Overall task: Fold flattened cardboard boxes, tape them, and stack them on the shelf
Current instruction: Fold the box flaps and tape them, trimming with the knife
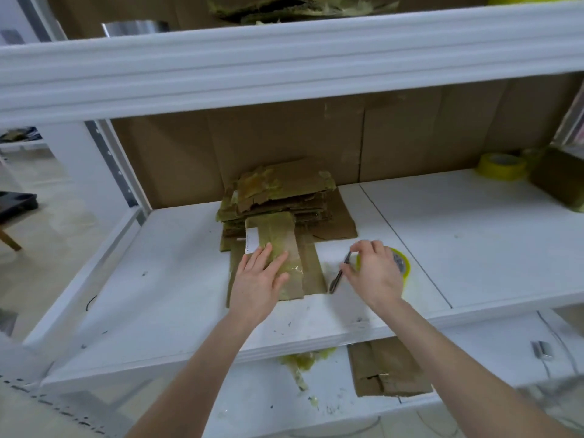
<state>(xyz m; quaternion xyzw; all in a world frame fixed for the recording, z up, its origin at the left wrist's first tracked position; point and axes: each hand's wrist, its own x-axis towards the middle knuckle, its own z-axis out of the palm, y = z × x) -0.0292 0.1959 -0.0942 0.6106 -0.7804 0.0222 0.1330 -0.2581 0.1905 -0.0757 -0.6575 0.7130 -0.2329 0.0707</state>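
A flattened cardboard box [311, 270] with old yellowish tape lies on the white shelf board [164, 279]. My left hand [257, 279] rests flat on it, fingers straight. Behind it sits a pile of several flattened boxes [284, 197]. To the right, my right hand [374, 270] is over a yellow tape roll [403, 263], its fingers curled around the roll's near side. A dark slim cutter [338, 276] lies by the fingertips; whether they touch it I cannot tell.
A second yellow tape roll [502, 167] stands at the back right beside a brown box [559, 181]. A white beam [284, 64] crosses overhead. On the lower shelf lie a flat cardboard piece [384, 369] and tape scraps [303, 365].
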